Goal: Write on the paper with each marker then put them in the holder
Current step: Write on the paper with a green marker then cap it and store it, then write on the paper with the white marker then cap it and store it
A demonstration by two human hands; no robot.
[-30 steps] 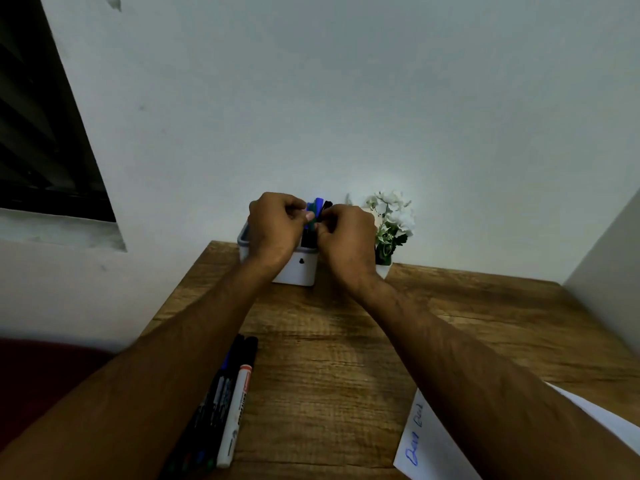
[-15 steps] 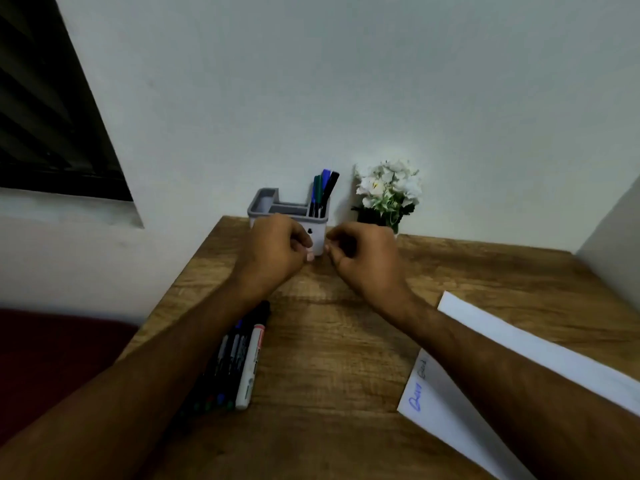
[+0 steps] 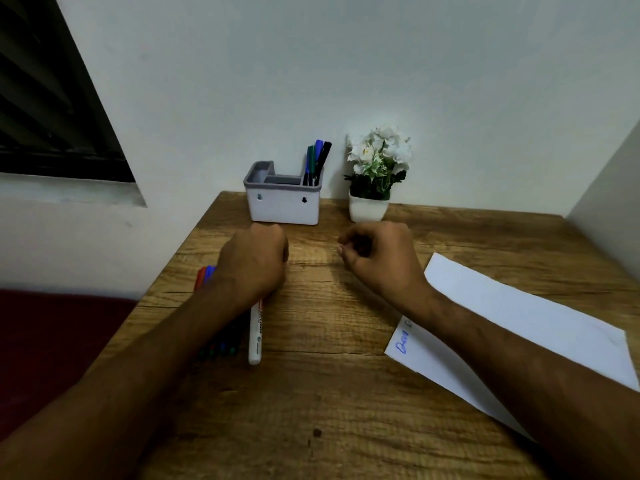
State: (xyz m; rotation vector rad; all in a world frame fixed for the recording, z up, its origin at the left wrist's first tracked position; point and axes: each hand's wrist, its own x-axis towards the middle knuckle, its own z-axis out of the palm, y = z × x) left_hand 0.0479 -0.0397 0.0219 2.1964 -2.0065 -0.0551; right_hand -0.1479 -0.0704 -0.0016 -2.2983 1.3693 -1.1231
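A white and grey holder (image 3: 282,209) stands at the table's far edge with three markers (image 3: 317,161) (green, blue, black) upright in its right compartment. My left hand (image 3: 252,261) hovers as a curled fist in front of the holder. It covers the top end of a white marker (image 3: 255,336) lying on the table, and nothing shows in its grip. Several more markers (image 3: 218,348) lie beside the white one, partly under my forearm. My right hand (image 3: 377,258) has its fingers curled and holds nothing. The white paper (image 3: 519,323) with blue writing lies to the right, under my right forearm.
A small white pot of white flowers (image 3: 375,168) stands just right of the holder against the wall. A dark louvred window (image 3: 52,116) is at the left. A dark red surface (image 3: 52,341) lies beyond the table's left edge.
Both hands have let go of the markers in the holder and drawn back toward me over the table. The left hand now sits over the lying markers.
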